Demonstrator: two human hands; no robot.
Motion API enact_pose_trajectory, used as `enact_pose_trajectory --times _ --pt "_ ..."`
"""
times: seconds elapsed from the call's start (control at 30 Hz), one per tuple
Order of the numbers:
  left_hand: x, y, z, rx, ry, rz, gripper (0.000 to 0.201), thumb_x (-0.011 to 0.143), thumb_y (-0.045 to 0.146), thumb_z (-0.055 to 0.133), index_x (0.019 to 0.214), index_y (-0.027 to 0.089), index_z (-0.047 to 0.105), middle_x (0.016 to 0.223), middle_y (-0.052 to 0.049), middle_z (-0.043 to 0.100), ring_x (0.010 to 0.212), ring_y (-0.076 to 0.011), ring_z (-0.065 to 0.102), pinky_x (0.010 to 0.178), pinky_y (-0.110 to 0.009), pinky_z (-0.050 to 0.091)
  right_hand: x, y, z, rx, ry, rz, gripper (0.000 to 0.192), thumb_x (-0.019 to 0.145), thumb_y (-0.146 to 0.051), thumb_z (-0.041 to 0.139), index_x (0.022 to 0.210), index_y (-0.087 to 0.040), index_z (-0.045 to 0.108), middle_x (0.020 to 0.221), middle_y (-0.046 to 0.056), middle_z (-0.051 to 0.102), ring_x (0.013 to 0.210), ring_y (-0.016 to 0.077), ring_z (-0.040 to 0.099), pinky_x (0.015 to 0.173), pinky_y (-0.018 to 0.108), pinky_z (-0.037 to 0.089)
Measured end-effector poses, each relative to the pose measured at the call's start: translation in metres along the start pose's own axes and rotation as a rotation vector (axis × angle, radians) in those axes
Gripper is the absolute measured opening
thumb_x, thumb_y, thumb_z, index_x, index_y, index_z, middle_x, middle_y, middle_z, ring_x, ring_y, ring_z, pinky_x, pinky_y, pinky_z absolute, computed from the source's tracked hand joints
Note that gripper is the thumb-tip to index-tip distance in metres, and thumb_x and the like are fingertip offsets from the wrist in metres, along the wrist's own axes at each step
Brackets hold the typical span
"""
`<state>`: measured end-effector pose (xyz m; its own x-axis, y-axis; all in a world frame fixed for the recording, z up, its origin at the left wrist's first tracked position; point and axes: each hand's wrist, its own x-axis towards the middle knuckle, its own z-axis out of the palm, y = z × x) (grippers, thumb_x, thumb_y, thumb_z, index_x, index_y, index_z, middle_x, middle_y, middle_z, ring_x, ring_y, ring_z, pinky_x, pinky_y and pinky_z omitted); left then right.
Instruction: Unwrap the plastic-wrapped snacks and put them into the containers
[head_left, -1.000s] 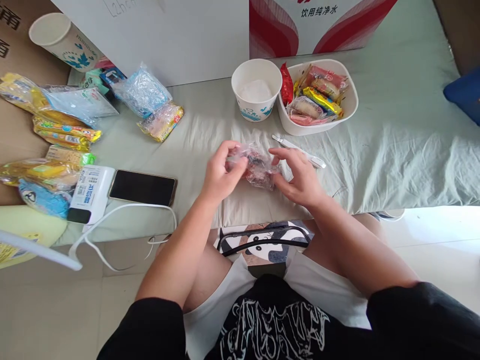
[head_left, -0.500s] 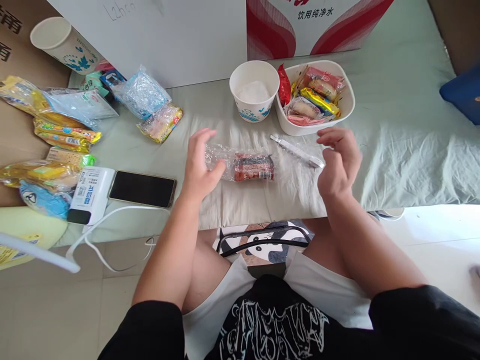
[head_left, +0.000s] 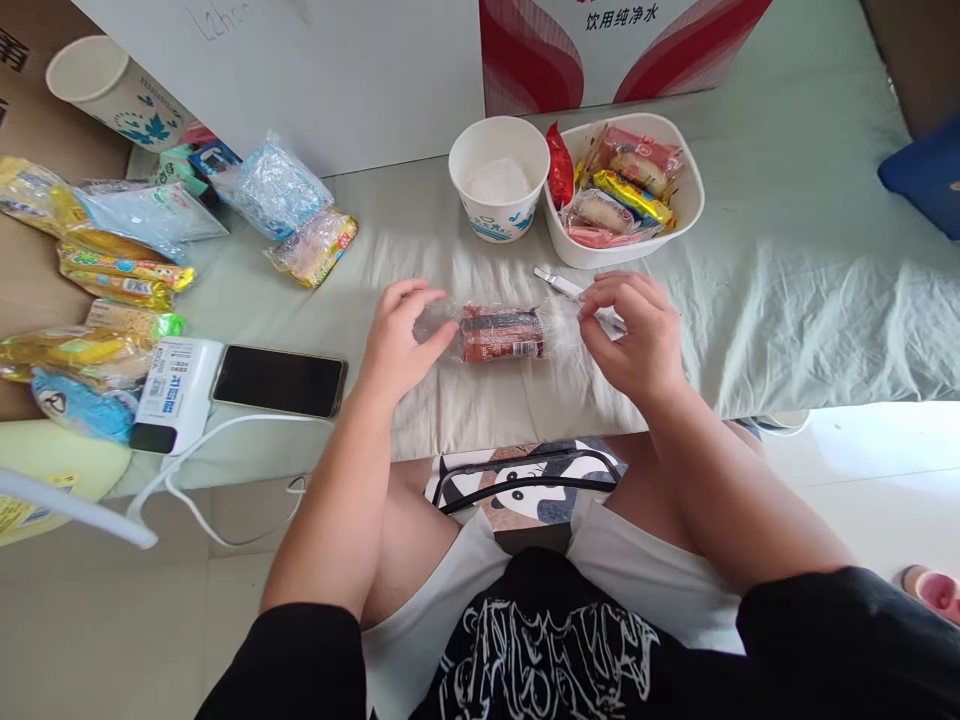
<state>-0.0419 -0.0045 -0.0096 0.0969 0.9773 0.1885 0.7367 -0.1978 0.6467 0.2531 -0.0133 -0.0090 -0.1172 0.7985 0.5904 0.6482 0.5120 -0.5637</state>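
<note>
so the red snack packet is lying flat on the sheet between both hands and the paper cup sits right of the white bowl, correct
Not quite. In the head view the paper cup stands left of the white bowl, touching its side. The rest holds: the red snack packet lies flat on the sheet between the left hand and right hand.

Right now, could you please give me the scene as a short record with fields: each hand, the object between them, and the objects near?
left hand: fingers on the left end of the clear-wrapped snack
right hand: fingertips at the wrapper's right end, over a white tool
snack position: lying flat on the pale sheet
behind it: paper cup, white bowl of wrapped snacks
left side: phone, power bank, more snack packets
</note>
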Motion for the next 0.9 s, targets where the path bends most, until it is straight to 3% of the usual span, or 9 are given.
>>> enact_pose_trajectory --times 0.17,0.27,0.37,0.47,0.53,0.63,0.77,0.83,0.9 --pt "0.000 0.000 -0.001 0.057 0.020 0.017 0.006 0.089 0.024 0.065 0.086 0.021 0.069 0.131 -0.011 0.066 0.127 -0.0282 0.065 0.109 -0.043 0.052 -0.002 -0.003 -0.003 0.007 0.104 -0.031 0.027 0.083 -0.011 0.056 0.102 -0.027 0.066 0.088 0.002 0.073 0.084 0.0215 0.072 0.078 0.041 0.059" --pt "-0.002 0.007 -0.008 0.038 0.180 0.092 0.007 0.082 0.020 0.065 0.076 0.022 0.062 0.122 -0.010 0.070 0.125 -0.0293 0.066 0.110 -0.046 0.052 -0.002 -0.006 -0.008 0.000 0.119 -0.046 0.021 0.078 -0.010 0.054 0.081 -0.026 0.066 0.094 0.005 0.073 0.087 0.0227 0.073 0.077 0.043 0.059" --pt "-0.010 0.018 -0.018 -0.080 0.229 0.161 0.015 0.073 0.017 0.062 0.065 0.023 0.051 0.091 -0.006 0.073 0.093 -0.0250 0.071 0.088 -0.041 0.058 -0.003 -0.012 -0.016 0.167 0.080 -0.079 0.020 0.073 -0.008 0.051 0.071 -0.025 0.061 0.088 0.003 0.075 0.080 0.0212 0.074 0.072 0.039 0.059" --pt "-0.019 0.030 -0.029 -0.240 0.062 0.153 0.015 0.068 0.020 0.059 0.058 0.023 0.047 0.060 -0.001 0.065 0.055 -0.0155 0.058 0.054 -0.030 0.046 -0.004 -0.014 -0.024 0.327 -0.098 -0.027 0.023 0.074 -0.006 0.049 0.073 -0.024 0.063 0.070 -0.001 0.073 0.060 0.0161 0.069 0.059 0.030 0.055" --pt "-0.022 0.035 -0.034 -0.320 -0.100 0.112 0.014 0.067 0.021 0.058 0.056 0.022 0.050 0.053 0.000 0.063 0.045 -0.0122 0.050 0.045 -0.027 0.036 -0.003 -0.013 -0.028 0.375 -0.250 0.010 0.024 0.079 -0.008 0.050 0.081 -0.023 0.069 0.066 -0.002 0.073 0.054 0.0143 0.067 0.054 0.028 0.053" --pt "-0.020 0.035 -0.040 -0.369 -0.401 0.021 0.016 0.072 0.024 0.059 0.057 0.021 0.063 0.052 -0.001 0.067 0.044 -0.0130 0.057 0.044 -0.025 0.038 0.001 -0.007 -0.029 0.440 -0.521 -0.041 0.025 0.092 -0.017 0.051 0.091 -0.020 0.076 0.070 0.000 0.077 0.057 0.0140 0.071 0.055 0.026 0.053" --pt "-0.015 0.031 -0.042 -0.391 -0.774 0.004 0.028 0.083 0.029 0.059 0.062 0.021 0.076 0.069 -0.006 0.080 0.065 -0.0192 0.076 0.058 -0.025 0.054 0.003 0.002 -0.024 0.443 -0.787 -0.015 0.038 0.103 -0.029 0.044 0.095 -0.021 0.080 0.075 0.002 0.080 0.061 0.0154 0.073 0.058 0.028 0.054" --pt "-0.015 0.030 -0.041 -0.440 -0.748 0.019 0.027 0.085 0.031 0.062 0.066 0.021 0.078 0.080 -0.007 0.084 0.074 -0.0208 0.079 0.065 -0.027 0.059 0.001 0.003 -0.021 0.371 -0.792 0.062 0.040 0.104 -0.029 0.041 0.103 -0.020 0.080 0.073 0.002 0.079 0.057 0.0153 0.070 0.059 0.030 0.054" --pt "-0.016 0.029 -0.040 -0.492 -0.544 -0.001 0.023 0.085 0.032 0.066 0.070 0.022 0.080 0.083 -0.007 0.084 0.072 -0.0196 0.077 0.065 -0.028 0.060 -0.001 0.001 -0.018 0.229 -0.705 0.139 0.036 0.100 -0.026 0.044 0.110 -0.020 0.078 0.069 0.001 0.077 0.053 0.0147 0.065 0.061 0.031 0.053"
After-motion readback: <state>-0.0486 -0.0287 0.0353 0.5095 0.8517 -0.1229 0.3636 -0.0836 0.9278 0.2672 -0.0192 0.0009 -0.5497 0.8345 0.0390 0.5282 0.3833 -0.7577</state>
